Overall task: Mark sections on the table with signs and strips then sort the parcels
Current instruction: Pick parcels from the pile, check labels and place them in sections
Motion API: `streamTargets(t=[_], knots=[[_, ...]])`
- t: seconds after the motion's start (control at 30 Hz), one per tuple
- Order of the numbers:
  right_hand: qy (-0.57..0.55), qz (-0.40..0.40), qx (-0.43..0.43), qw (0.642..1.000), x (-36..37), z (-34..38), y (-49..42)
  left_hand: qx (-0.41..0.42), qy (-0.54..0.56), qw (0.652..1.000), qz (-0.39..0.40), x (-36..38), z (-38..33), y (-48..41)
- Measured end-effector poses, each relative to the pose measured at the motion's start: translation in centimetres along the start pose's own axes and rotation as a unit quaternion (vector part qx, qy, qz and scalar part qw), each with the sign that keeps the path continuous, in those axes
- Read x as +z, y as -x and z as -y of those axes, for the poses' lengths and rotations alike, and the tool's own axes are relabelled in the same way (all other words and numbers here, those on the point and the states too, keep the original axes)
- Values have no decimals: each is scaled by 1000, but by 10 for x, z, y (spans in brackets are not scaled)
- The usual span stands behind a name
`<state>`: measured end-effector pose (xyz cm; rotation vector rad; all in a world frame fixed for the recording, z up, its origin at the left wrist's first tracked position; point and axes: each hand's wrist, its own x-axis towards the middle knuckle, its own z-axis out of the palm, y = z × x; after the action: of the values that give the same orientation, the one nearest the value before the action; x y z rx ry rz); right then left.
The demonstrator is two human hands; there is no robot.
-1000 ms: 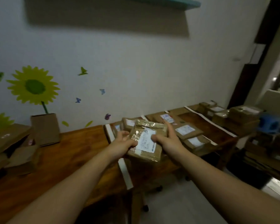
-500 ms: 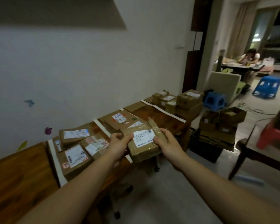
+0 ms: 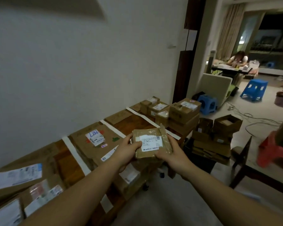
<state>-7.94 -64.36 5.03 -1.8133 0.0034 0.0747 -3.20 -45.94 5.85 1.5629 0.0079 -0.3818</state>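
A small brown taped parcel with a white shipping label is held in both hands above the table's front edge. My left hand grips its left side and my right hand grips its right side. Below lies the long wooden table, split into sections by white strips. A large flat parcel marked in blue lies in the section under my hands. Several labelled parcels fill the near left section. A stack of small boxes sits at the far end.
Open cardboard boxes stand on the floor right of the table. A dark chair, a red stool and blue stools are beyond. A person sits at a distant table. Cables lie on the floor.
The view has swung right along the table toward its far end. Both hands have kept hold of the small parcel and carried it that way.
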Motion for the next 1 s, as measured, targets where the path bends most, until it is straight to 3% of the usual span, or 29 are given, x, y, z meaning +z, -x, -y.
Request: streamTargets(t=[0.27, 0.47, 0.67, 1.0], knots=[[12, 57, 3, 998, -66, -23, -95, -13, -27, 1000, -5, 41, 0, -108], [135, 156, -36, 978, -122, -54, -196, -25, -21, 997, -73, 84, 15, -183], [252, 212, -42, 943, -149, -109, -270, -104, -15, 984, -145, 115, 38, -234], [174, 313, 48, 933, -156, -169, -304, -193, 1, 961, -200, 141, 94, -267]])
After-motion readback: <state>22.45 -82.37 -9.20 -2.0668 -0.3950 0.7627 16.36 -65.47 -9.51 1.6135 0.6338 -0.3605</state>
